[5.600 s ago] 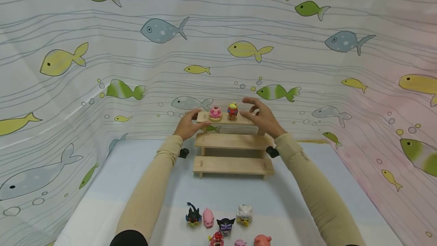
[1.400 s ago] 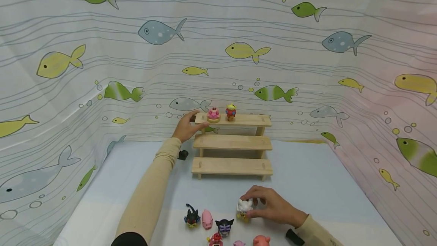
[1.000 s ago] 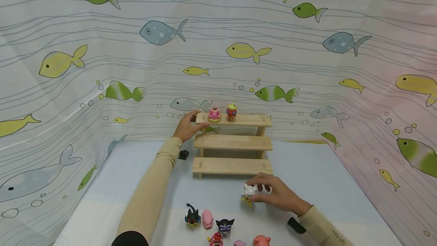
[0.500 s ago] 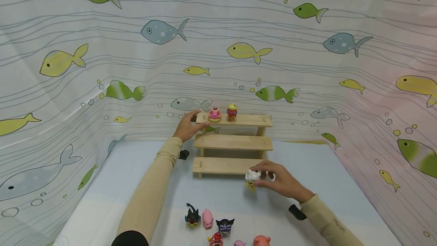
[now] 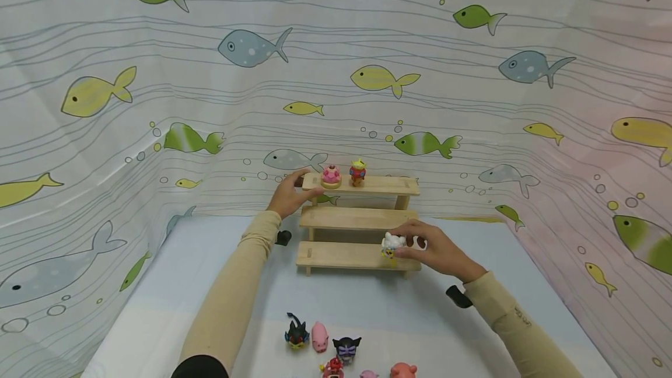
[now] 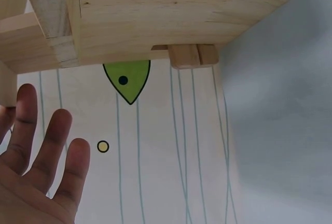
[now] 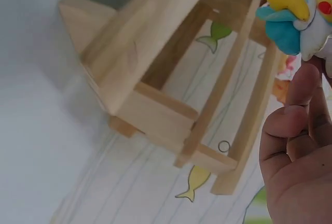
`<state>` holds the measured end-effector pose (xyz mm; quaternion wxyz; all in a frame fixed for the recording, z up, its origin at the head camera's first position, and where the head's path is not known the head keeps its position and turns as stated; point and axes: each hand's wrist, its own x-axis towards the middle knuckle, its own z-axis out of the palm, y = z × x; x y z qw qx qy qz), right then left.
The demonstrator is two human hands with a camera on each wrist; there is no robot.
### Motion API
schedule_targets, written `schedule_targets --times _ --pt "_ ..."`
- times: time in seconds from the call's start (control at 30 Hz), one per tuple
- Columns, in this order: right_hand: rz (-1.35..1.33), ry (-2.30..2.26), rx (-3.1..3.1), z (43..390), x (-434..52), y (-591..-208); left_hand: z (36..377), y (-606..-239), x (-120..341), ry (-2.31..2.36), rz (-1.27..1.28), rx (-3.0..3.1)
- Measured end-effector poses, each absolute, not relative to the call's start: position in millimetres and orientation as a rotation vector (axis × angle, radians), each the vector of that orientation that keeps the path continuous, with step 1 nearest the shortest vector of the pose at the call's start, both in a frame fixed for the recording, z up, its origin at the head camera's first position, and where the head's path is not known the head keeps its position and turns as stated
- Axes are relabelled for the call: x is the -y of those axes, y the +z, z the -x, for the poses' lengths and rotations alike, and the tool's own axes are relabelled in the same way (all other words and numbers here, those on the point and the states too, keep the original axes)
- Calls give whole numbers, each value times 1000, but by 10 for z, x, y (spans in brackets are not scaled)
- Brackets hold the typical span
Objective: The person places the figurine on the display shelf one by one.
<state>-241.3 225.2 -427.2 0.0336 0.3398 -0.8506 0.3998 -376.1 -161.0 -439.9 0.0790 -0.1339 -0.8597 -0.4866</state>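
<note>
Now that the right hand point(image 5: 436, 249), fingers pinching the white figurine point(image 5: 391, 244), has risen from the worktop to the wooden shelf's point(image 5: 362, 217) lowest step, placement looks close; the left hand point(image 5: 286, 194) still steadies the shelf's top step, fingers straight.

Your right hand point(image 5: 438, 249) has left the top step of the wooden stand point(image 5: 359, 223), dropped to the cluster of small toys at the near edge of the table point(image 5: 220, 284), and picked out the white-haired figure point(image 5: 391, 245). Your fingers point(image 5: 406, 252) now pinch that figure and have carried it up and away from the cluster; it sits over the right end of the stand's lowest step. A gap remains in the toy row where it stood.
</note>
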Motion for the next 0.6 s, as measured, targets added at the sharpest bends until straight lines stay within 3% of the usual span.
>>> schedule_targets --times 0.6 --pt "-923 1171 2677 3064 -2211 -3799 3774 -4418 1625 -1423 416 2595"
